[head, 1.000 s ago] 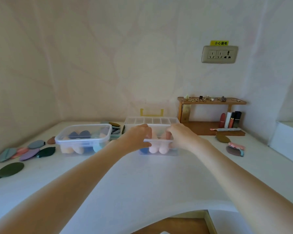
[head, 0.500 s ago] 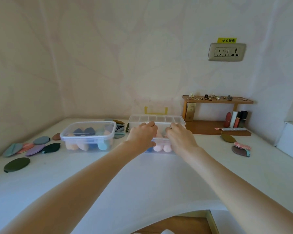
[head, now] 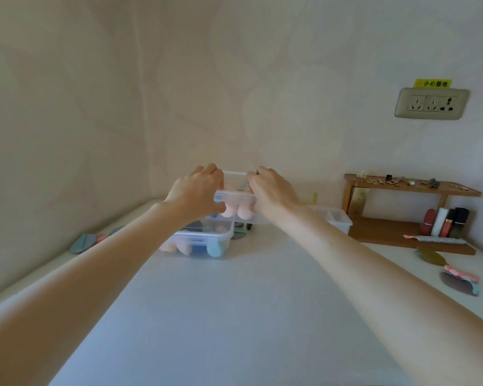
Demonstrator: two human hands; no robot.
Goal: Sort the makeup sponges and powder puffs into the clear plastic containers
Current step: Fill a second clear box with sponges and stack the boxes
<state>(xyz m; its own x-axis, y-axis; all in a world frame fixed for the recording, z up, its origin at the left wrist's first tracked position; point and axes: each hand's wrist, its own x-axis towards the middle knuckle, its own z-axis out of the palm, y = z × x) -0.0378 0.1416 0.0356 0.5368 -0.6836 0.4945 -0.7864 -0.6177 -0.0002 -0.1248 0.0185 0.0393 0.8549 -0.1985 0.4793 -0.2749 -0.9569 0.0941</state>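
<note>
Both hands, left (head: 197,190) and right (head: 273,190), grip a lifted sponge box (head: 236,208) above the fuller tub (head: 204,240); puffs (head: 85,240) left of the tub still loose.

One sign in sight: a yellow label (head: 432,83) sits on the wall just above the power socket (head: 432,103), reading 小心触电 in dark characters
</note>
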